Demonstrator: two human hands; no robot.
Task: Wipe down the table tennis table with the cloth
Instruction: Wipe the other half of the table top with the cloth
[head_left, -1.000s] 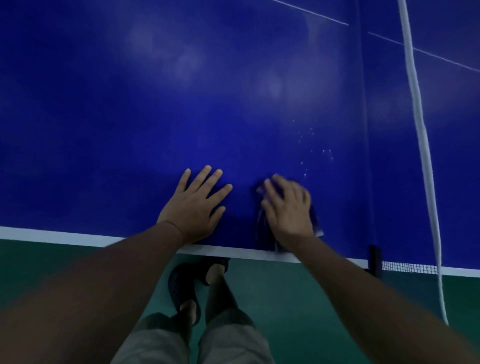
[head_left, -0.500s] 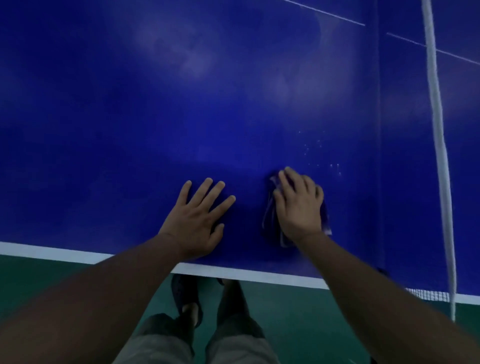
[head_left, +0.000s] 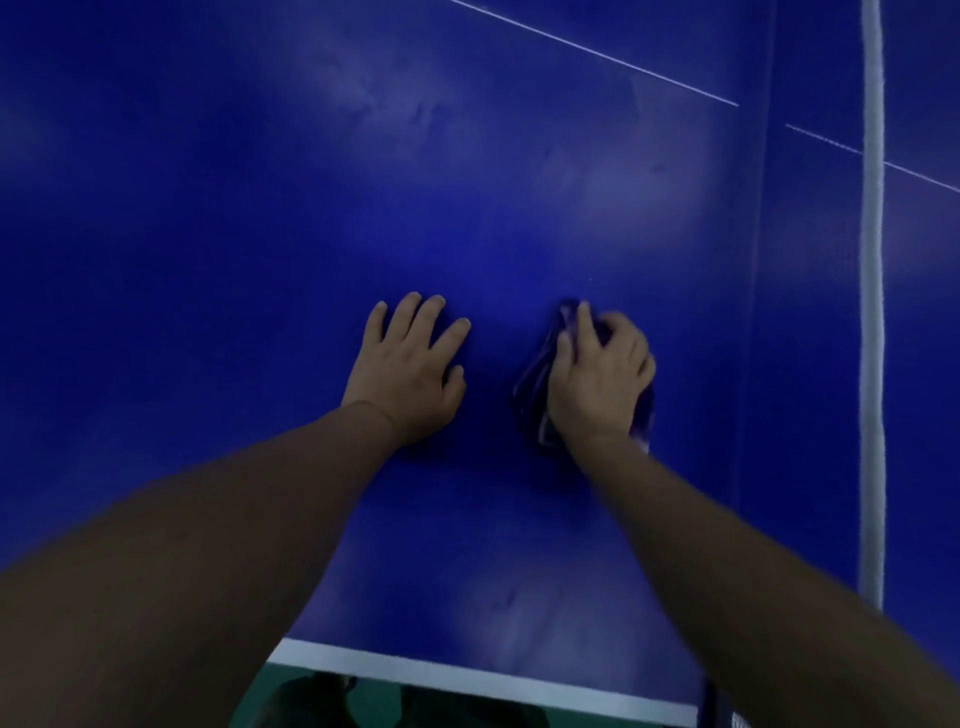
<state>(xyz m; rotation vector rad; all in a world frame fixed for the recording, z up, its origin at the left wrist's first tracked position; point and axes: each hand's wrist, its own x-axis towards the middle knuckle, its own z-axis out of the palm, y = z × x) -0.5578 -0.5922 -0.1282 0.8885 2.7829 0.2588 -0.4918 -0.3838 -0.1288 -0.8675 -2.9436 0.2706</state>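
The blue table tennis table (head_left: 260, 234) fills the head view. My left hand (head_left: 408, 369) lies flat on it with fingers spread, holding nothing. To its right, my right hand (head_left: 597, 379) presses a bunched dark blue cloth (head_left: 535, 384) onto the surface, fingers curled over it. Most of the cloth is hidden under that hand; its edges show at the left and lower right. Both hands are well in from the white near edge line (head_left: 467, 675).
The white top band of the net (head_left: 872, 312) runs up the right side. A thin white centre line (head_left: 592, 52) crosses the far surface. Below the near edge I see green floor (head_left: 260, 696) and my legs (head_left: 415, 712).
Both hands have slid farther onto the table, away from the near edge. The right hand pushed the cloth forward over the small white specks, which no longer show.
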